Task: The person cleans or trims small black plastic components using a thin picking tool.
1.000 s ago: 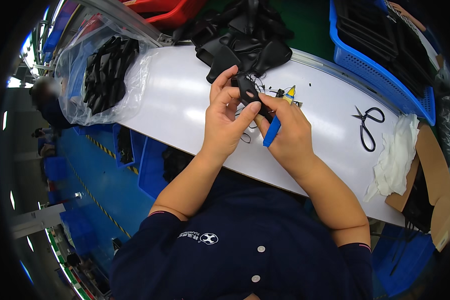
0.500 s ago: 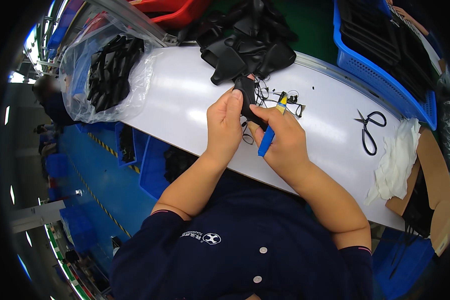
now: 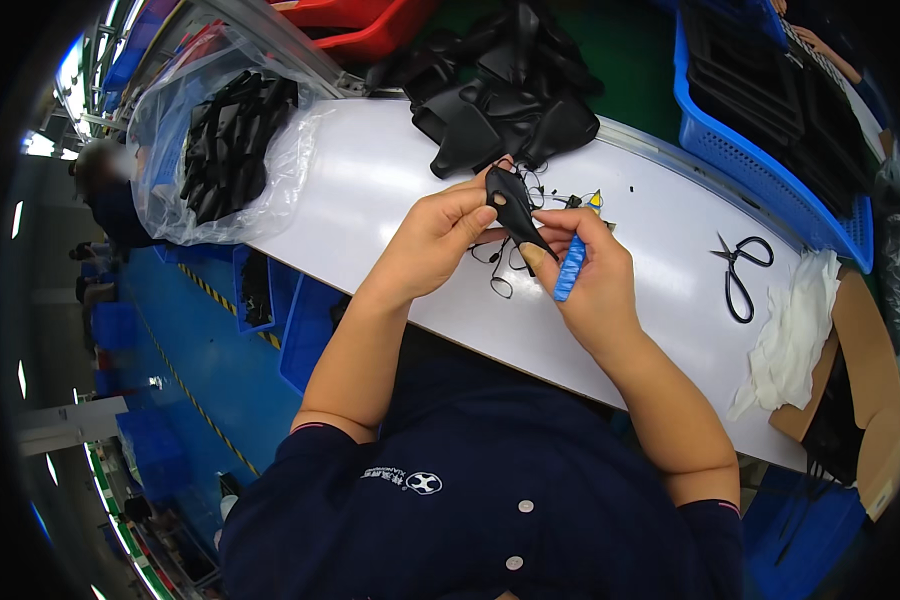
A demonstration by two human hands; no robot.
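Note:
Between the fingers and thumb of my left hand point(image 3: 432, 240) is a black, curved moulded part point(image 3: 516, 208) with a small round hole near its upper end. My right hand point(image 3: 602, 285) is closed around a slim hand tool point(image 3: 570, 268) with a blue wrapped handle and a yellow piece at its far end. The fingertips of that hand also touch the lower end of the part. Whether the tool has a blade is hard to make out. Thin black loops and scraps point(image 3: 501, 288) lie on the white table point(image 3: 360, 190) under and beyond my hands.
Similar black parts form a pile point(image 3: 470, 125) at the far edge and fill a clear plastic bag point(image 3: 295, 160) on the left. To the right lie black-handled scissors point(image 3: 738, 270), white cloths point(image 3: 795, 330) and a cardboard box point(image 3: 870, 400). A blue basket point(image 3: 760, 160) stands behind.
The black part has turned in my left hand, so its hole now shows. My right hand and the tool have shifted slightly right, with the tool more upright.

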